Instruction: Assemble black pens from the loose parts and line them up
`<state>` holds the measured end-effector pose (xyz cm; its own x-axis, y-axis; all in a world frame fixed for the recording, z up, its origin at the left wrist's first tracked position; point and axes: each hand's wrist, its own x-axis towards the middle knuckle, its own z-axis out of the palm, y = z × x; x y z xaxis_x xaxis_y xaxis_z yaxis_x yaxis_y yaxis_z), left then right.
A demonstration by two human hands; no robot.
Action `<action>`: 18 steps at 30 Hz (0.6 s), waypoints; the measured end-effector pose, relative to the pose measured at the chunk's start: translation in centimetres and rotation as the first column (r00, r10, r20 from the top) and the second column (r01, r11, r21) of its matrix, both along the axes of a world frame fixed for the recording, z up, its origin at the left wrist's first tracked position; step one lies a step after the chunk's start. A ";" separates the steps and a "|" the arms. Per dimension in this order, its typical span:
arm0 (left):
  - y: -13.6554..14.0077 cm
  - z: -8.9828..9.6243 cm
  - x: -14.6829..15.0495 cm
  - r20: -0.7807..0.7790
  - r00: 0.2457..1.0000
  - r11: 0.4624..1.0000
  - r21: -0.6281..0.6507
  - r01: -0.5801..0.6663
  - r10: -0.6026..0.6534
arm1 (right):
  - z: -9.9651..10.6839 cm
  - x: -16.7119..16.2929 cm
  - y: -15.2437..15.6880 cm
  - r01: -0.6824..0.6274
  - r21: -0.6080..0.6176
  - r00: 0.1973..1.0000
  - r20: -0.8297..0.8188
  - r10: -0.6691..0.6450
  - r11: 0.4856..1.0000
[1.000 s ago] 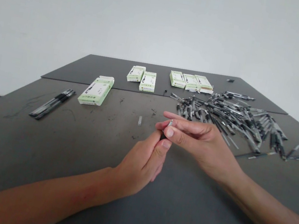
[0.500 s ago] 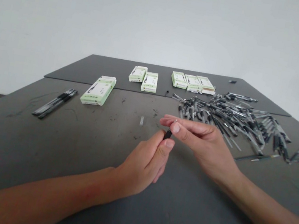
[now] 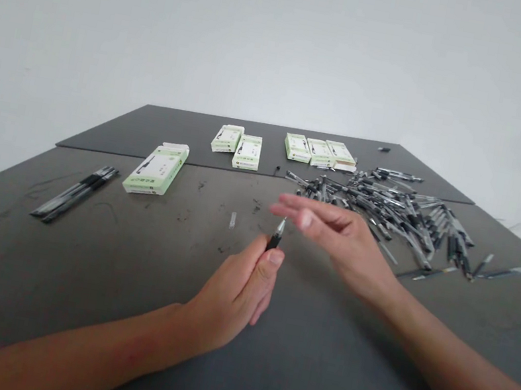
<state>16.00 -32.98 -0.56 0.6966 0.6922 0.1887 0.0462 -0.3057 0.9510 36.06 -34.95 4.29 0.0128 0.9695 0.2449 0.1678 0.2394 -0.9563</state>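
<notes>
Wrapped around a black gel pen (image 3: 276,238) is my left hand (image 3: 236,288), in the middle of the head view. The pen's silver conical tip points up and away, and most of its barrel is hidden in the fist. My right hand (image 3: 334,235) is just right of the tip, fingers stretched out and thumb apart, with nothing seen in it. Beyond the hands, a small clear plastic piece (image 3: 232,220) lies on the dark table (image 3: 149,283). A heap of pens and pen parts (image 3: 390,204) spreads out behind my right hand.
A bundle of pens (image 3: 75,192) lies at the left, near a green-and-white box (image 3: 157,169) with its flap up. Further back are two more boxes (image 3: 248,152) and a row of boxes (image 3: 319,152). A pale wall (image 3: 288,38) stands behind the table.
My right thumb and fingers have come off the pen's tip and spread apart, so the silver cone now shows. My left hand still grips the pen. The view has shifted slightly.
</notes>
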 end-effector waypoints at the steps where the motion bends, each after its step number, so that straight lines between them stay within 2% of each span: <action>1: 0.0 0.0 0.0 -0.004 1.000 1.000 0.000 -0.001 0.001 | 0.2 0.9 0.4 0.071 0.045 0.997 0.025 -0.073 0.996; 2: 0.1 -0.1 0.0 -0.008 1.000 1.000 -0.001 -0.001 0.001 | 0.4 1.9 0.9 0.157 0.101 0.985 0.062 -0.163 0.982; 4: 0.1 -0.1 0.1 -0.009 1.000 1.000 -0.002 -0.001 0.001 | 0.5 4.4 1.9 0.330 0.196 0.914 0.178 -0.364 0.924; 6: 0.1 -0.1 0.2 -0.002 1.000 1.000 -0.007 -0.001 0.001 | 0.3 6.8 2.8 0.428 0.251 0.794 0.355 -0.494 0.868; 7: 0.1 0.0 0.3 -0.001 1.000 1.000 -0.013 0.002 -0.002 | 0.1 7.9 3.2 0.436 0.265 0.730 0.454 -0.510 0.860; 9: 0.0 0.2 0.4 -0.003 1.000 1.000 -0.028 0.007 -0.007 | -0.5 9.5 3.9 0.406 0.245 0.632 0.621 -0.464 0.880; 11: 0.0 0.4 0.5 -0.012 1.000 0.999 -0.037 0.011 -0.011 | -1.2 10.3 4.4 0.359 0.201 0.568 0.728 -0.384 0.911; 15: 0.0 0.4 0.4 -0.025 0.999 0.999 -0.030 0.021 -0.022 | -2.7 10.1 5.3 0.232 0.203 0.502 0.813 -0.296 0.951; 18: 0.1 0.2 0.3 -0.044 0.999 1.000 -0.018 0.020 -0.021 | -3.4 9.1 5.9 0.166 0.267 0.426 0.849 -0.313 0.949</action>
